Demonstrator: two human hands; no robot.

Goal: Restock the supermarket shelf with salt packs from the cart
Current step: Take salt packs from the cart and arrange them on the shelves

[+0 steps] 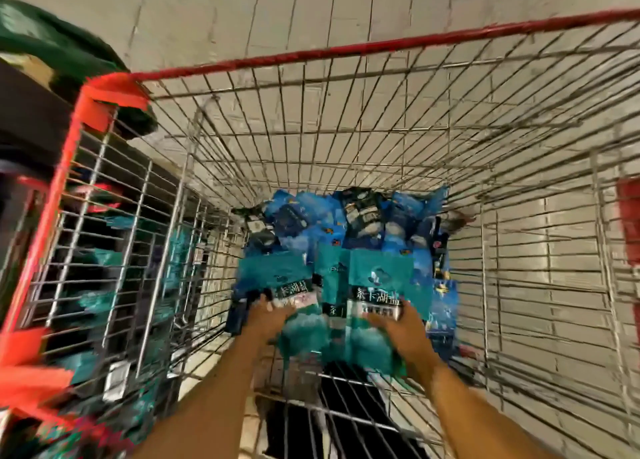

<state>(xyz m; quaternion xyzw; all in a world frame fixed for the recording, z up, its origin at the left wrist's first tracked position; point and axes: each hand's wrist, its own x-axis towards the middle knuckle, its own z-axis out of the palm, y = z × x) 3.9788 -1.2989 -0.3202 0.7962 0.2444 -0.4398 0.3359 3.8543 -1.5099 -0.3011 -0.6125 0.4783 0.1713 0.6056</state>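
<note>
I look down into a wire shopping cart (381, 48) with a red rim. Teal and blue salt packs (346, 237) are piled on its floor toward the far end. My left hand (268, 315) grips the near end of a teal salt pack (273, 271) on the left of the pile. My right hand (401, 327) grips another teal salt pack (379, 278) beside it, with printed white characters on a dark band. Both forearms reach in from the bottom of the view. The picture is blurred by motion.
The shelf unit (114, 250) stands left of the cart, seen through its wire side, with teal packs on the lower levels. A dark green object (59, 46) sits at upper left. Pale floor tiles (346, 5) lie around and beneath the cart.
</note>
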